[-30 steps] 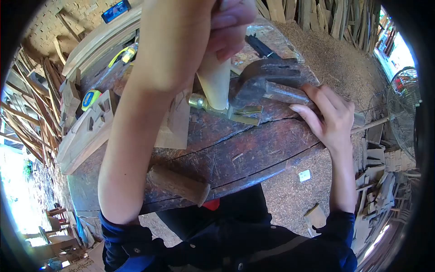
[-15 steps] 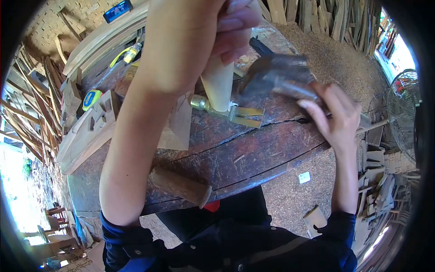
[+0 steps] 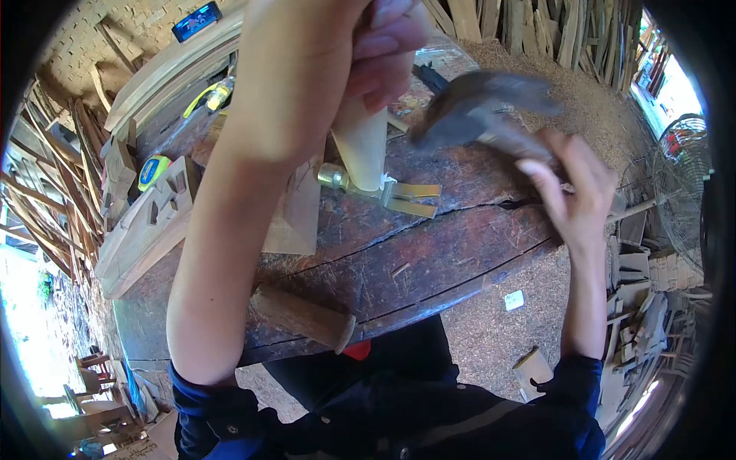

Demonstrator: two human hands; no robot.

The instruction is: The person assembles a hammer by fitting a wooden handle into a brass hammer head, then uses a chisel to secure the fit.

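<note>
At the top of the head view, my left hand [image 3: 389, 54] is closed round the pale wooden handle of a claw hammer [image 3: 363, 149]. Its head points down at the worktable, with a round steel face on the left and a yellowish two-pronged claw on the right. White shreds stick out where handle and head meet. My right hand [image 3: 579, 188] grips a dark-headed striking tool [image 3: 460, 115] by its short handle; motion smears its broad, curved head, just right of the hammer. My left forearm covers part of the tabletop.
The scarred worktable [image 3: 429, 261] has a long crack. A turned wooden cylinder [image 3: 303, 314] lies near its front edge. Left are a mortised wooden piece [image 3: 157, 222], a tape measure [image 3: 154, 172] and a phone [image 3: 196, 21]. A fan [image 3: 681, 192] stands right; timber [image 3: 537, 31] leans behind.
My left hand and the claw hammer have shifted slightly left. My right hand has moved a little right, and the dark tool's head has swung, still blurred.
</note>
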